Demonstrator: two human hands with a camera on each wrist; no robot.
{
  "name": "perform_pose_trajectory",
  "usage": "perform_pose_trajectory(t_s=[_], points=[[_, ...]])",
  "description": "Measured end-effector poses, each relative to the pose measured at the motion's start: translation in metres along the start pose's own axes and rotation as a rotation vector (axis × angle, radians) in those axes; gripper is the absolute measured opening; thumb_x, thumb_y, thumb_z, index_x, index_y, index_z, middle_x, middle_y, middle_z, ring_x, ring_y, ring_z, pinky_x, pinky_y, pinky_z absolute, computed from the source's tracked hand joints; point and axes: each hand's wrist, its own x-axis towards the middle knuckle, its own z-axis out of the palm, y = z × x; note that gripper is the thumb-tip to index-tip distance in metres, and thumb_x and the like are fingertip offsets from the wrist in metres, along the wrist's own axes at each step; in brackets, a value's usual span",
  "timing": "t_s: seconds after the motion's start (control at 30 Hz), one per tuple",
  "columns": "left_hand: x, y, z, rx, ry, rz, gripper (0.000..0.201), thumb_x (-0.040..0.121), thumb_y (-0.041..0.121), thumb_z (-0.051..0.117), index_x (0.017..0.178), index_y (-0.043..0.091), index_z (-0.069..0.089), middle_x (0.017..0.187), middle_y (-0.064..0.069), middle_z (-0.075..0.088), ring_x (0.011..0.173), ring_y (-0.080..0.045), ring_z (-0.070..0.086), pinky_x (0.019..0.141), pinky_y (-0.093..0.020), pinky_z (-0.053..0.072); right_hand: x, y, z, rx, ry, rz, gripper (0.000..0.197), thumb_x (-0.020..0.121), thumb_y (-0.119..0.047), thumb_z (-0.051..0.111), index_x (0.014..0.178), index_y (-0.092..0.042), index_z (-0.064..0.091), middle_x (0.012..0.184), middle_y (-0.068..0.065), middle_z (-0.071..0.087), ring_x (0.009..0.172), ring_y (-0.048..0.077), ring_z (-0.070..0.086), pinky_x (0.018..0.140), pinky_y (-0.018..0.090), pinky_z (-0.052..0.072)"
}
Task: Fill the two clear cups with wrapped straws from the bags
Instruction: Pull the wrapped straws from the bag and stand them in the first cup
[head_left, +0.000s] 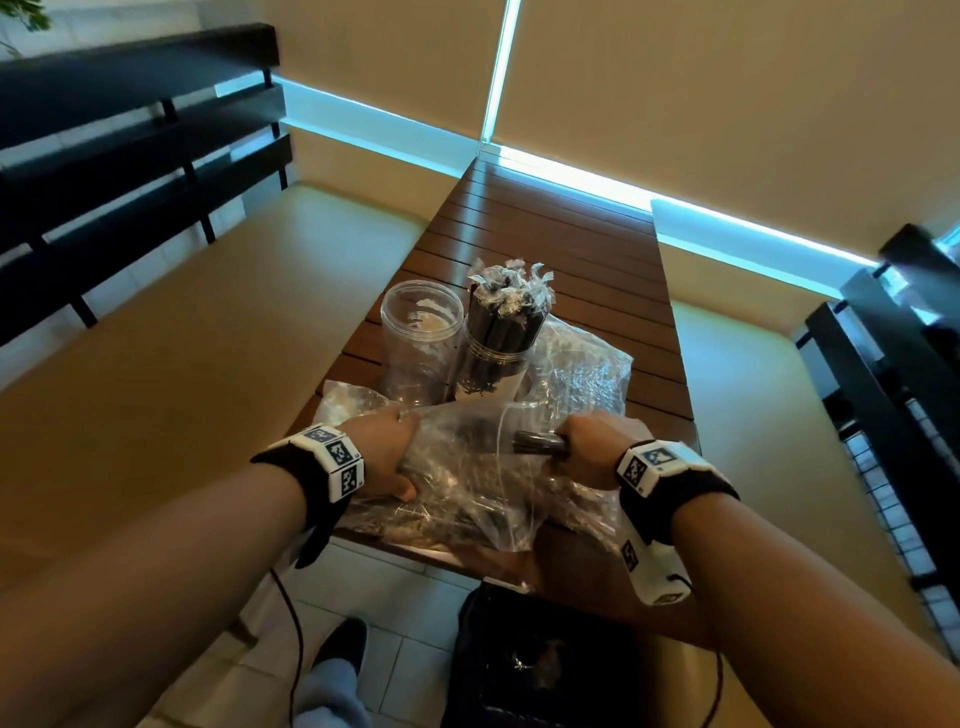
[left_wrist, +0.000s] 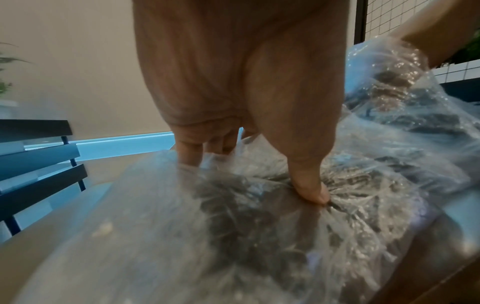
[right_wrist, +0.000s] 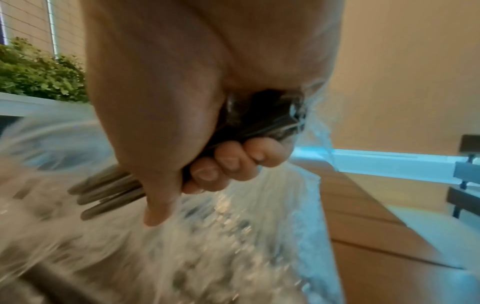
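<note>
Two clear cups stand mid-table in the head view: the left cup (head_left: 421, 340) looks empty, the right cup (head_left: 496, 353) is packed with black wrapped straws. A clear plastic bag (head_left: 467, 483) of straws lies at the near table edge. My left hand (head_left: 387, 457) grips the bag's left side, thumb (left_wrist: 310, 185) pressing into the plastic (left_wrist: 233, 226). My right hand (head_left: 597, 449) is inside the bag's mouth, fist curled round a bundle of black straws (head_left: 537, 444). In the right wrist view the straws (right_wrist: 103, 191) stick out left of the fingers (right_wrist: 228, 162).
A second crumpled clear bag (head_left: 582, 364) lies right of the cups. The slatted wooden table (head_left: 545, 234) is narrow, flanked by beige bench seats (head_left: 208, 338). A dark bag (head_left: 540, 660) sits on the floor below the table's near edge.
</note>
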Motion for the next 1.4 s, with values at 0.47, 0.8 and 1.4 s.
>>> perform_pose_trajectory(t_s=[0.47,0.8,1.4], points=[[-0.003,0.035,-0.033,0.127,-0.225,-0.04,0.046,0.081,0.063,0.069,0.103,0.023,0.061,0.104,-0.004,0.063,0.102,-0.023,0.064,0.085,-0.03,0.051,-0.054,0.071,-0.083,0.429,0.613,0.364,0.019,0.084,-0.033,0.062,0.068,-0.026,0.054,0.062,-0.007,0.053,0.067,0.025,0.054,0.063,0.029,0.038],[-0.033,0.091,-0.164,-1.412,0.323,0.368,0.05,0.082,0.039,0.073,0.111,0.0,0.063,0.107,-0.011,0.071,0.104,-0.028,0.069,0.094,-0.043,0.055,0.001,-0.04,-0.058,0.727,0.796,-0.016,0.018,0.085,-0.024,0.063,0.071,-0.025,0.051,0.065,-0.008,0.054,0.056,0.011,0.045,0.05,0.02,0.028],[-0.013,0.111,-0.194,-1.153,0.755,0.499,0.036,0.086,0.025,0.077,0.065,0.008,0.053,0.057,-0.002,0.056,0.058,-0.015,0.06,0.072,-0.039,0.056,0.036,-0.054,-0.078,0.743,0.341,0.002,0.017,0.075,-0.018,0.074,0.069,-0.022,0.058,0.077,0.001,0.065,0.076,0.021,0.062,0.064,0.028,0.047]])
